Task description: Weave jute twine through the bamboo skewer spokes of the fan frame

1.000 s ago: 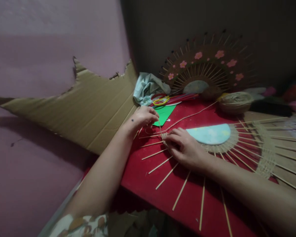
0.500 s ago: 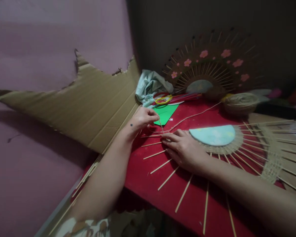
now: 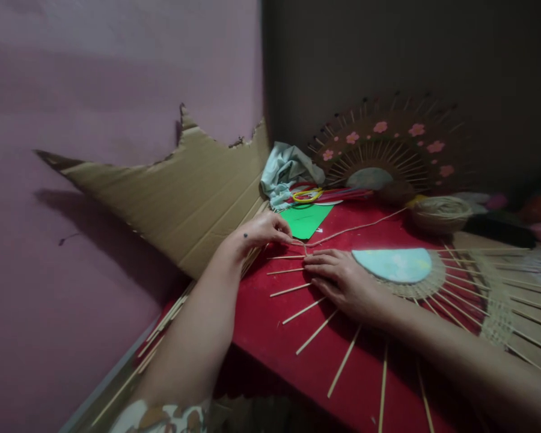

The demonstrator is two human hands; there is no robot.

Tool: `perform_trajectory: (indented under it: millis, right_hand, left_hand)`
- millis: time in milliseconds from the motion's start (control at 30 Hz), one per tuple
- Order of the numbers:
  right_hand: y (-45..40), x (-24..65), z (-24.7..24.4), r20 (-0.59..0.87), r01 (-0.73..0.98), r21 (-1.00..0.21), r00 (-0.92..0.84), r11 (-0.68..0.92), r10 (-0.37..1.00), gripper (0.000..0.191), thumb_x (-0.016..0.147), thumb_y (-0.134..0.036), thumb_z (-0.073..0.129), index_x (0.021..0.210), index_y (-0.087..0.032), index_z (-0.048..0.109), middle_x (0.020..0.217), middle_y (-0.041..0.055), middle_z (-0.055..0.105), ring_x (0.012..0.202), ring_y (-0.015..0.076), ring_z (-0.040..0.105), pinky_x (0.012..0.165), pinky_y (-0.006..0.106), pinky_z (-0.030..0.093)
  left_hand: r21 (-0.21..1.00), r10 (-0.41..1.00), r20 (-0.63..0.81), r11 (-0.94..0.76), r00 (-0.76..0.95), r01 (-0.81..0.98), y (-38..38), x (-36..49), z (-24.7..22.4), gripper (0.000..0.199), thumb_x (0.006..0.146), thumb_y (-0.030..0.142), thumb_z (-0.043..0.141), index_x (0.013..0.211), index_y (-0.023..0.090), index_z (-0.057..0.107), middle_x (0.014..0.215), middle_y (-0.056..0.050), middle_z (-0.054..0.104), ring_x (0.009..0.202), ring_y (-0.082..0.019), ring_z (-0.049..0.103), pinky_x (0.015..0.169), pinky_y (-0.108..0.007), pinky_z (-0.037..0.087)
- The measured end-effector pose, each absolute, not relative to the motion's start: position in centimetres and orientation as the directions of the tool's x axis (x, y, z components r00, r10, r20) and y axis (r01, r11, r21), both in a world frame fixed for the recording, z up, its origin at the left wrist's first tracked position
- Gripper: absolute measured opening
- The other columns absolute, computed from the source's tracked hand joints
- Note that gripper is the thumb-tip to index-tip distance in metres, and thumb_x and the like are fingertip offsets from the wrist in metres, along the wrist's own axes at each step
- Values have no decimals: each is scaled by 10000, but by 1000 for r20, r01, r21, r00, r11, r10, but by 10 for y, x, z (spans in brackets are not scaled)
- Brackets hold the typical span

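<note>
Half-round fan [image 3: 408, 290]: thin straight ribs, coarse woven bands, smooth pale-blue half-disc [image 3: 392, 265]; lies on red table [image 3: 264, 322], ribs splayed toward front edge. Left hand [image 3: 270, 230], knuckles up, pinches fibrous twine [image 3: 359, 227]. Right hand [image 3: 340, 279] palm-down across ribs, fingers extended; cannot tell whether gripping.

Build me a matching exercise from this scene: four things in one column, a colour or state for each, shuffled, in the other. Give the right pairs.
1. left hand
2. half-round pad
3. right hand
4. paper

A. bright green
B. palm down over the thin sticks
C. pinching the twine
D. pale blue

Pairs: 1-C, 2-D, 3-B, 4-A
</note>
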State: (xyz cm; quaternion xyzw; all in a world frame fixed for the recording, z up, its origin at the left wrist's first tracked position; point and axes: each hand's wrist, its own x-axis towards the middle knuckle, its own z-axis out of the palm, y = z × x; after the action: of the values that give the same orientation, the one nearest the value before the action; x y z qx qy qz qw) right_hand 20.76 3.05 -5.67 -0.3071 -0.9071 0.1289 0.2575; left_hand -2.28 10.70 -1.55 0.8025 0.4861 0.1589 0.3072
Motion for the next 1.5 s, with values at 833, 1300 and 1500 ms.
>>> perform_trajectory:
  millis: [833,1300,1500]
  right_hand:
    - [64,184,-36,238,672,-448,-546,590,803,78,747,-157,562,768,-171,636,722,24,613,657,142,545,590,231,389]
    - [67,189,-38,392,611,-458,-514,646,763,196,814,-194,563,860,-212,753,739,46,552,700,162,537,637,266,414]
    - [76,196,-46,363,664,-429,-494,613,790,183,814,-182,562,818,-213,742,756,40,575,713,152,552,641,249,412]
  left_hand:
    - [689,920,-15,-274,391,671,102,-8,-25,152,646,274,654,734,151,643,576,37,562,524,-99,486,493,-210,327]
    - [781,782,-337,-80,525,620,97,-33,-14,138,581,261,751,663,152,724,534,14,610,484,-81,481,472,-186,345]
    - [734,815,-359,-55,454,677,88,-41,-1,179,582,301,758,633,133,725,532,-11,636,467,-91,504,465,-188,373]
